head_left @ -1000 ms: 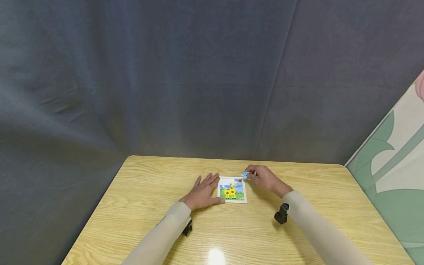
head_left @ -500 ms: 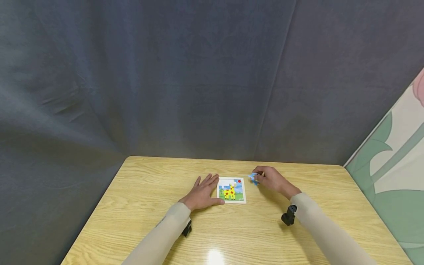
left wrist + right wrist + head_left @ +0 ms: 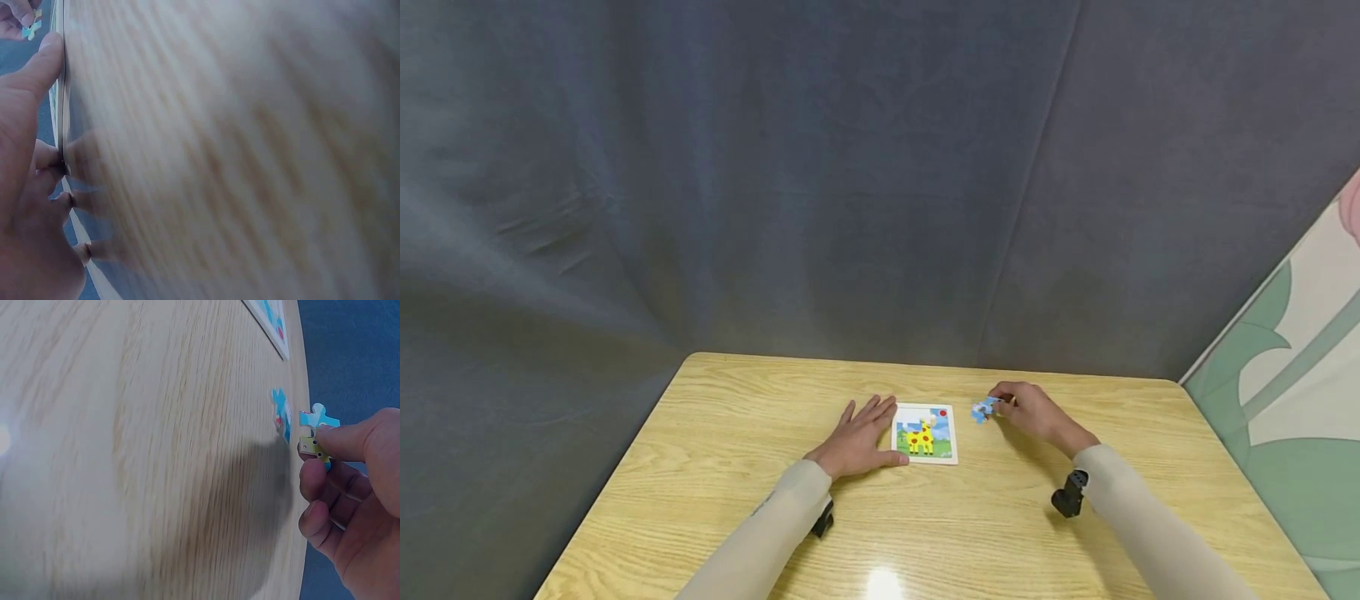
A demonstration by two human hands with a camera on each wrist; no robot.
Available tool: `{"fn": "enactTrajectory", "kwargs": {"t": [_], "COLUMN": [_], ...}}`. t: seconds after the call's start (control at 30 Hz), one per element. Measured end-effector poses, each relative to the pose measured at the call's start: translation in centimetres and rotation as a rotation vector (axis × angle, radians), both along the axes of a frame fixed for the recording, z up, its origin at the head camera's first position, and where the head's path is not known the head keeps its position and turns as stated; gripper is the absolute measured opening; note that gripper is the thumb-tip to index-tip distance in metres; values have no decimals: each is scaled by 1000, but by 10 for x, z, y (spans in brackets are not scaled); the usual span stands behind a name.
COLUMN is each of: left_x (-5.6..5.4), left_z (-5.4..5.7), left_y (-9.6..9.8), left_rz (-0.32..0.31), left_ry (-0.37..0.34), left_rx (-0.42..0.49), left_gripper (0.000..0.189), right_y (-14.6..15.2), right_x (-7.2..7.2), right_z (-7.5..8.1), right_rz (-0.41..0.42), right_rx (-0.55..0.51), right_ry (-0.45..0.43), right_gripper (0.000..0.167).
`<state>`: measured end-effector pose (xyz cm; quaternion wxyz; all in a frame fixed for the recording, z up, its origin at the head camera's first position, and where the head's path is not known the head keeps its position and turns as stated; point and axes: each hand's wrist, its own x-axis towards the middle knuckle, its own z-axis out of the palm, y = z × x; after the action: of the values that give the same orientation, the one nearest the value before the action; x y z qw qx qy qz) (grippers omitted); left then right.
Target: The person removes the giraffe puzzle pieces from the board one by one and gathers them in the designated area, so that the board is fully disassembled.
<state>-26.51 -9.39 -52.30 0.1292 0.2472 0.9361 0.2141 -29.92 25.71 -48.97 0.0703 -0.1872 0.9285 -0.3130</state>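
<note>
A white-framed jigsaw puzzle [image 3: 932, 440] with a yellow giraffe picture lies on the table; a pale patch shows at its upper left. My left hand [image 3: 856, 442] rests flat beside it, fingers spread, with fingertips and thumb at the frame's left side. To the right of the frame, my right hand [image 3: 1032, 412] pinches a blue and yellow jigsaw piece [image 3: 310, 445] between thumb and fingers, held above the table in the right wrist view. Just beyond its shadow a second, mostly blue jigsaw piece [image 3: 281, 415] lies on the wood, between the hand and the frame.
The light wooden table [image 3: 737, 417] ends at a dark curtain [image 3: 850, 208] behind. A panel with a leaf pattern [image 3: 1292, 433] stands along the right side. Black wrist cameras sit under both sleeves, the right one [image 3: 1070, 493] hanging close over the table.
My right hand has moved right, away from the frame's upper right corner, still pinching the jigsaw piece. A second piece has come into view beside it. The left hand has stayed in place.
</note>
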Motion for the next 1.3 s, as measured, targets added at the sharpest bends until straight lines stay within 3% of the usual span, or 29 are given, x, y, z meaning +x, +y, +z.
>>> {"fn": "enactTrajectory", "kwargs": {"t": [0.67,1.3], "left_x": [2,1], "left_z": [2,2], "left_y": [0,1], "left_rz": [1,2], "left_ry": [-4,-7], "left_rx": [-1,-1], "left_gripper": [99,98], "right_y": [22,20], "right_x": [2,2], "right_z": [-10,-14], "right_rz": [-23,-30], "right_rx": [42,80], "right_ry": [-21,64], "right_gripper": [18,18]}}
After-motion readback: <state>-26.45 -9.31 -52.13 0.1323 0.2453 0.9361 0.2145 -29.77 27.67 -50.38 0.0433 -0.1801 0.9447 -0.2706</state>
